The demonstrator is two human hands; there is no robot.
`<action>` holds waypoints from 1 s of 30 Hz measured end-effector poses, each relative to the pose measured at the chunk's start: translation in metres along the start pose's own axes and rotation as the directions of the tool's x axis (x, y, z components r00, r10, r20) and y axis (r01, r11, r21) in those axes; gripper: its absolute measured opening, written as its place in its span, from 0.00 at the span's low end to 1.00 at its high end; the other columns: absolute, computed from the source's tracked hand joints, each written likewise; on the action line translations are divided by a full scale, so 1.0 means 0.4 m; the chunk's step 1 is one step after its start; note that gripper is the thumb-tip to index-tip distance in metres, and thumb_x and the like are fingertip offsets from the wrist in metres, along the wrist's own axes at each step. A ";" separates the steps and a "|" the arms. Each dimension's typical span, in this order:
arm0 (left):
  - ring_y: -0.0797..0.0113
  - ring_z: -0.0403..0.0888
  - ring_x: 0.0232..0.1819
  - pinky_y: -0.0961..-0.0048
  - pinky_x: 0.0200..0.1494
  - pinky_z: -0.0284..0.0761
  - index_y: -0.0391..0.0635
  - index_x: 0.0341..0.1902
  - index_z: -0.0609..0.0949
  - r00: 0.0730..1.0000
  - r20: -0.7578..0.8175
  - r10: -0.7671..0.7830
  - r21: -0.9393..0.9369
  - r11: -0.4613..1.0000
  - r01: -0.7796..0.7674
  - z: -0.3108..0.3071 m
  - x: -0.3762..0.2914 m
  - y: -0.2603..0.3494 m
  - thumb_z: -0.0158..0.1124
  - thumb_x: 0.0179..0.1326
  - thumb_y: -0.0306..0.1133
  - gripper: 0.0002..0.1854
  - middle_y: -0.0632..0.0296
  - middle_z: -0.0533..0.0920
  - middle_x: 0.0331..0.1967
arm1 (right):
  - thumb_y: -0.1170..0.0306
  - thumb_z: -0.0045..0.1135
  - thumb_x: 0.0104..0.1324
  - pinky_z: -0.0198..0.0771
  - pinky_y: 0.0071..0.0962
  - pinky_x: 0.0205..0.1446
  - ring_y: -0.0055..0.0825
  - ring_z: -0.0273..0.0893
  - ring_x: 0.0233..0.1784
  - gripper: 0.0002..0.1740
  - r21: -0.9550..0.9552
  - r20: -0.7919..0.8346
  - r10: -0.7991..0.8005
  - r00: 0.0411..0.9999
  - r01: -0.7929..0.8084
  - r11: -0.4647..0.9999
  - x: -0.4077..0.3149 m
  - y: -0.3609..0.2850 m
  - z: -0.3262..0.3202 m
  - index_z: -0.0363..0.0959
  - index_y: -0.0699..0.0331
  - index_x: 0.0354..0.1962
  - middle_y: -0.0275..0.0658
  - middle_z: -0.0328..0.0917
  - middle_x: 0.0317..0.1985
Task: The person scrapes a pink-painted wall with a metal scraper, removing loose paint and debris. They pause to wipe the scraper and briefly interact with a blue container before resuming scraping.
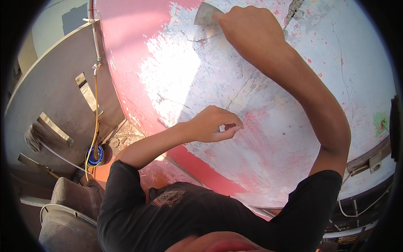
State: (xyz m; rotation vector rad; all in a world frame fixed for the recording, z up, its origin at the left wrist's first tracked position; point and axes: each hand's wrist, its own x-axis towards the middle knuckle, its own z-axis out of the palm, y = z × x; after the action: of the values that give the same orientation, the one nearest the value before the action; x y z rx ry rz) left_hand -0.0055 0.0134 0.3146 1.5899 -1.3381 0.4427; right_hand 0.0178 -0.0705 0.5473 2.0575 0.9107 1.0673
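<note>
High on the wall, my right hand (252,30) grips a putty knife (206,15), its broad metal blade pointing left against the surface. The handle is hidden inside my fist. Lower down, my left hand (215,124) is loosely curled before the wall, thumb tip meeting the fingertips, with nothing visible in it. Whether it touches the wall cannot be told. The wall (270,151) is patchy white and grey with cracks, where pink paint (126,41) has come off. Pink paint still covers its left side and a strip low down.
At left stands a grey side wall (59,85) with a tap (96,66) and yellow hose (96,104). A mop (34,138), a blue-rimmed bucket (100,154) and large dusty containers (70,226) are below. A socket (374,165) with cable is at right.
</note>
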 end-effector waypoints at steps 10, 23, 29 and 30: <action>0.61 0.83 0.47 0.63 0.52 0.78 0.46 0.62 0.79 0.326 0.943 0.060 -0.222 0.843 0.489 0.561 -0.219 -0.074 0.61 0.69 0.39 0.20 0.57 0.85 0.47 | 0.74 0.51 0.63 0.73 0.43 0.41 0.45 0.80 0.38 0.27 0.538 0.779 0.145 0.610 -0.769 0.346 -0.722 -0.337 0.042 0.76 0.50 0.61 0.44 0.83 0.36; 0.65 0.82 0.49 0.67 0.57 0.76 0.40 0.63 0.77 -0.121 0.889 0.441 -0.316 0.784 0.534 0.982 -0.217 0.149 0.62 0.70 0.42 0.24 0.56 0.84 0.47 | 0.67 0.61 0.64 0.73 0.37 0.62 0.40 0.79 0.57 0.30 0.077 0.809 0.482 -0.336 -0.752 -0.654 -1.476 -0.806 -0.339 0.71 0.63 0.64 0.47 0.80 0.55; 0.67 0.81 0.51 0.68 0.58 0.74 0.40 0.64 0.76 -0.105 0.855 0.508 -0.369 0.739 0.563 1.149 -0.174 0.236 0.62 0.69 0.38 0.23 0.57 0.84 0.48 | 0.67 0.62 0.66 0.73 0.35 0.46 0.36 0.78 0.39 0.27 -0.107 0.656 0.461 -0.598 -0.678 -0.727 -1.534 -0.802 -0.448 0.71 0.65 0.61 0.47 0.79 0.34; 0.69 0.81 0.52 0.68 0.58 0.74 0.40 0.64 0.76 -0.111 0.860 0.499 -0.352 0.736 0.579 1.178 -0.159 0.270 0.61 0.69 0.35 0.22 0.58 0.84 0.48 | 0.67 0.63 0.65 0.71 0.34 0.42 0.35 0.76 0.35 0.27 -0.070 0.604 0.523 -0.601 -0.694 -0.716 -1.557 -0.820 -0.455 0.72 0.67 0.60 0.45 0.77 0.29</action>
State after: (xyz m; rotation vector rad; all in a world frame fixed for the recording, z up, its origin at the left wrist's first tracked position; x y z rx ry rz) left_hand -0.2636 -0.3378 0.0960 1.0161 -2.1004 -1.7711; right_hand -0.4988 -0.3483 0.1175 3.2050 -2.2198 0.9071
